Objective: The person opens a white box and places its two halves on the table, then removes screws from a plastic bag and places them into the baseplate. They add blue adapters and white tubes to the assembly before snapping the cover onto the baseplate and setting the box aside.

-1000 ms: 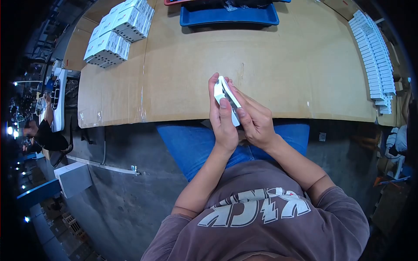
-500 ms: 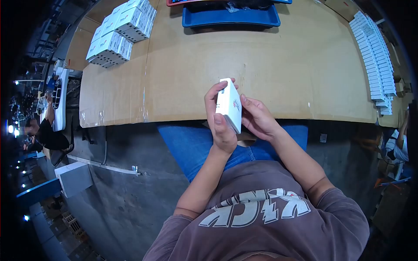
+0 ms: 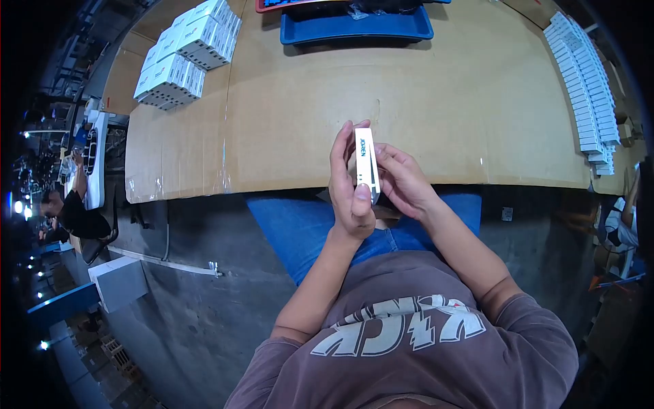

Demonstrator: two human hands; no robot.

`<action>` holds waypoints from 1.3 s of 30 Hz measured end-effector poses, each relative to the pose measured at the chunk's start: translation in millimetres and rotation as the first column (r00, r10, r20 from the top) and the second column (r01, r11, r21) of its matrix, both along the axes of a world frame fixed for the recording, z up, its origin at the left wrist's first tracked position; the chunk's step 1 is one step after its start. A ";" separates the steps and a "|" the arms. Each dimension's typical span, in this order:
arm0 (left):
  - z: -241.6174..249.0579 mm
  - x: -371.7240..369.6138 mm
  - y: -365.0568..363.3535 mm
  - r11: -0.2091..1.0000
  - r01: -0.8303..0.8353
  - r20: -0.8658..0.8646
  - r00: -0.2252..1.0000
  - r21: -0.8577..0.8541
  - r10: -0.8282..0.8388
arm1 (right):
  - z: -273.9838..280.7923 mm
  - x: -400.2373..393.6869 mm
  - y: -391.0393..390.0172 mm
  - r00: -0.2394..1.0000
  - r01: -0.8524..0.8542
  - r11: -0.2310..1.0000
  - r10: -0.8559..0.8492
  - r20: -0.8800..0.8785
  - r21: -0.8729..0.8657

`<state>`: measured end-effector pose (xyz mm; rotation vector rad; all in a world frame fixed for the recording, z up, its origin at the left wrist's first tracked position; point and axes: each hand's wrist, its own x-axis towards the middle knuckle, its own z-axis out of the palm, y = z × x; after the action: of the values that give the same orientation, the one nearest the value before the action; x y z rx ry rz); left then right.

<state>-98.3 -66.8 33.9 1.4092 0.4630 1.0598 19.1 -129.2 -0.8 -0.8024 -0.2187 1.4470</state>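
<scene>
A small white box (image 3: 364,153) is held upright above my lap, near the table's front edge. Its narrow side, printed with dark lettering, faces up at me, and a thin dark gap runs along that side's right edge. My left hand (image 3: 349,187) is closed round the box from the left, thumb on the lower end of the narrow side and fingertips at the far end. From the right, my right hand (image 3: 403,180) closes in with its thumb against the box's right edge; its other fingers are curled and partly hidden behind the box.
Similar white boxes (image 3: 180,51) are stacked at the table's far left, and long rows of white boxes (image 3: 579,88) line the right side. A blue tray (image 3: 357,31) sits at the back, before a red tray (image 3: 272,5). Another person (image 3: 75,204) sits at far left.
The white box has turned in my left hand, so its narrow printed side faces me instead of its broad face. My right thumb has come up against its edge.
</scene>
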 end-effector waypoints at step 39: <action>-35.1 -3.3 9.9 0.972 -0.037 -0.284 0.953 0.231 0.103 | 49.7 -13.3 -10.6 0.900 -0.082 0.994 0.104 0.423 -0.070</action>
<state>-101.6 -56.9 -1.2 1.7752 0.6287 0.9843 5.8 -139.8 48.9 -1.1610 -0.5625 1.3549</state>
